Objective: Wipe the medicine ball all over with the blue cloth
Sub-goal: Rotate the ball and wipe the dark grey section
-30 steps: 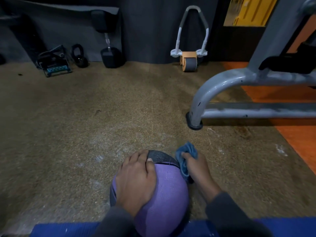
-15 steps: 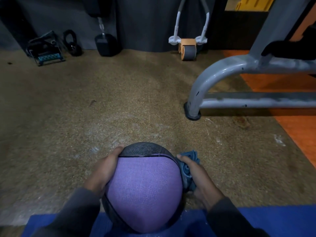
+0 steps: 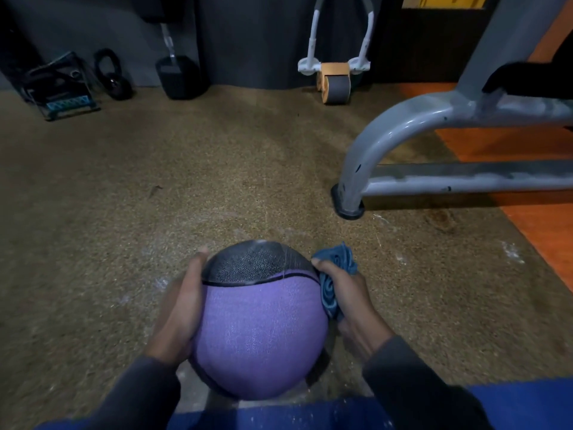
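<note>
A purple and dark grey medicine ball (image 3: pixel 260 330) sits low in the middle of the head view, held between both hands just above the brown floor. My left hand (image 3: pixel 178 308) cups its left side with the palm flat against it. My right hand (image 3: pixel 350 301) presses a bunched blue cloth (image 3: pixel 333 282) against the ball's right side, and part of the cloth sticks out above my fingers. The ball's underside is hidden.
A grey metal bench frame (image 3: pixel 369 150) stands on the floor at the right, its foot close beyond the ball. Against the back wall are an ab roller (image 3: pixel 335 79), a dumbbell (image 3: pixel 179 72), a kettlebell (image 3: pixel 113 76) and a small rack (image 3: pixel 59 88). A blue mat (image 3: pixel 511 405) lies along the near edge.
My left hand slid from the top of the ball down to its left side. The ball turned, showing more purple on top, and the cloth hand stayed on the right side.
</note>
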Available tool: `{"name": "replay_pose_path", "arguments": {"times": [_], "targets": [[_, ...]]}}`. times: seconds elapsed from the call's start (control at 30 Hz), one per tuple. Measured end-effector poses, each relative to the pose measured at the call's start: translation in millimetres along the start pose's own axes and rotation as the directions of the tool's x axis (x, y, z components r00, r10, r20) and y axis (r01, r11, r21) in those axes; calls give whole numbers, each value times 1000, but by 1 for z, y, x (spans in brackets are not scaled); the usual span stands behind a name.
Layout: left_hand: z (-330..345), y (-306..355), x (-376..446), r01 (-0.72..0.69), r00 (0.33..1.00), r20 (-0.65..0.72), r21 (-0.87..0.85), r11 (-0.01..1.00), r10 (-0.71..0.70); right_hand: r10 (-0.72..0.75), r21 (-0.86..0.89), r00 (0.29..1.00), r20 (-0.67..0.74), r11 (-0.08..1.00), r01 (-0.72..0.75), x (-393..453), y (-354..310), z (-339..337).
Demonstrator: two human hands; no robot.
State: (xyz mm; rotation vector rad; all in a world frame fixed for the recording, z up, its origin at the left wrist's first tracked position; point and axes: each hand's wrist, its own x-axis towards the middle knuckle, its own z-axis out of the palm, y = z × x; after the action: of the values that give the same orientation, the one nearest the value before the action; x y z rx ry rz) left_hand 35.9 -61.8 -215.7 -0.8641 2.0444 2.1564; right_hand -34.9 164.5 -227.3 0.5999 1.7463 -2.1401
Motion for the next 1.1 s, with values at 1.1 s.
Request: {"name": "replay_pose_path", "arguments": {"times": [1.1], "targets": [[73, -10, -84, -222, 716, -450, 578, 785, 534, -682, -735, 611, 403, 156, 659, -94, -12, 15]]}}
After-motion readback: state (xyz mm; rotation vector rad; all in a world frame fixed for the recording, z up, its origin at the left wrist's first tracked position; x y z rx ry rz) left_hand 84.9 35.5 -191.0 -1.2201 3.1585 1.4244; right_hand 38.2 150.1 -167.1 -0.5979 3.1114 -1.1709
